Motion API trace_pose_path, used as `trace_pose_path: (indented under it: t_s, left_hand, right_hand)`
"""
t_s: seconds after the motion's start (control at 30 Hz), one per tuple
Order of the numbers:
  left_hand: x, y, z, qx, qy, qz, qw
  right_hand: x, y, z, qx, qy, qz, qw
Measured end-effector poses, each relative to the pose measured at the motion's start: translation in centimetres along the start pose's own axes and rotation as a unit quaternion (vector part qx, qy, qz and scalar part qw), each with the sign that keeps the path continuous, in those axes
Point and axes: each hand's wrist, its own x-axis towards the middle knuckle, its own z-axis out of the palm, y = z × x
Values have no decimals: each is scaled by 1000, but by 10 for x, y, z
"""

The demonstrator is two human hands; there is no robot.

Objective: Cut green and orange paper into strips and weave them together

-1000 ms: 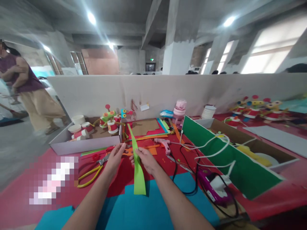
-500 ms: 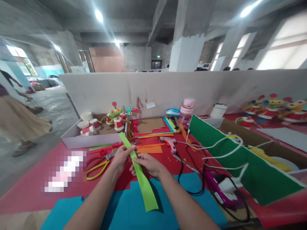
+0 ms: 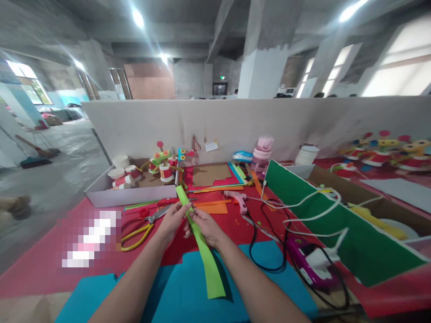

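Note:
A long lime-green paper strip [image 3: 206,255] runs between my two hands, its wide lower end hanging over blue sheets [image 3: 182,296] on the table. My left hand [image 3: 175,220] pinches it near the upper end, thumb on top. Just below, my right hand [image 3: 204,224] is closed on the same strip from the other side, and the fingertips of both hands nearly meet. To the left of my hands lie yellow-handled scissors [image 3: 136,237]. Orange paper pieces [image 3: 213,207] rest behind my right hand, and a pink glue gun [image 3: 238,200] lies further right.
At the back left, a shallow box [image 3: 131,197] holds paper cups and small cup figures. A green-sided box [image 3: 333,229] stands on the right, with white cables over it. A purple power strip [image 3: 311,264] and black cord lie before it. A white partition [image 3: 215,121] closes the far side.
The strip's upper end has shifted slightly right and its lower end slightly right too. My hands have drawn closer together on it. A person walking at the left has nearly left view.

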Motion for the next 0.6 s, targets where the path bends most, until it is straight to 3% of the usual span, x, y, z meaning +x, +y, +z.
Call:
trace_pose_path:
  t_s: [0.17, 0.27, 0.47, 0.6]
  left_hand:
    - [2, -3, 1, -10, 5, -6, 1000]
    - [2, 1, -2, -54, -35, -24, 998]
    - [1, 6, -13, -118, -95, -24, 988]
    - [-2, 1, -17, -123, -116, -17, 986]
  right_hand:
    - [4, 1, -3, 14, 2, 14, 1000]
    - [3, -2, -6, 29, -6, 28, 999]
    - [-6, -7, -6, 88, -146, 15, 985]
    - [-11, -6, -2, 106, -185, 37, 976]
